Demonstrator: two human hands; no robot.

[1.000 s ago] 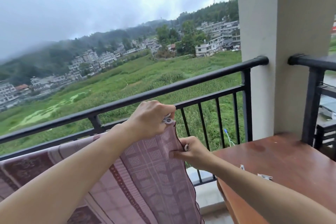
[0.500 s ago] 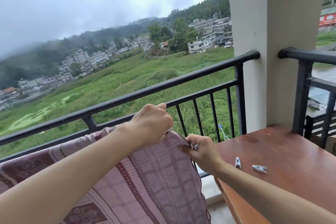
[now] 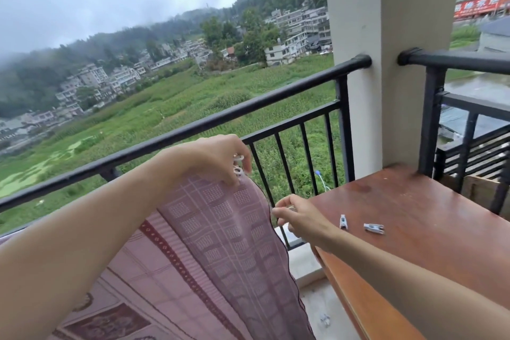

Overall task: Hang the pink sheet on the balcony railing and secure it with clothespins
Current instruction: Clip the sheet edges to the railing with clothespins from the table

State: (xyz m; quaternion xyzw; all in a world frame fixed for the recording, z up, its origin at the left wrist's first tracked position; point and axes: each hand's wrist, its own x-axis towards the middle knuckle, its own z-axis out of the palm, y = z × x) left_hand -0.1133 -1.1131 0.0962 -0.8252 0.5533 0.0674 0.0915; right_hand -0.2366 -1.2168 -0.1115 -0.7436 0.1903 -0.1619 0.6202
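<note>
The pink patterned sheet [image 3: 220, 232] hangs over the lower bar of the black balcony railing [image 3: 276, 107], and its right edge falls free. My left hand [image 3: 218, 157] is at the sheet's top right corner and pinches a white clothespin [image 3: 238, 167] there. My right hand [image 3: 299, 219] hovers just right of the sheet's edge, apart from the cloth. Its fingers are loosely curled and hold nothing I can make out. Two more white clothespins [image 3: 343, 221] [image 3: 374, 228] lie on the brown table [image 3: 427, 229].
A cream pillar [image 3: 386, 63] ends the railing on the right, and a second black railing [image 3: 455, 61] starts beyond it. The table fills the right side up to the pillar. A small pale object [image 3: 325, 320] lies on the floor beside the sheet.
My right hand has let go of the sheet's edge and drawn back to the right, toward the table. My left hand stays at the corner with the clothespin.
</note>
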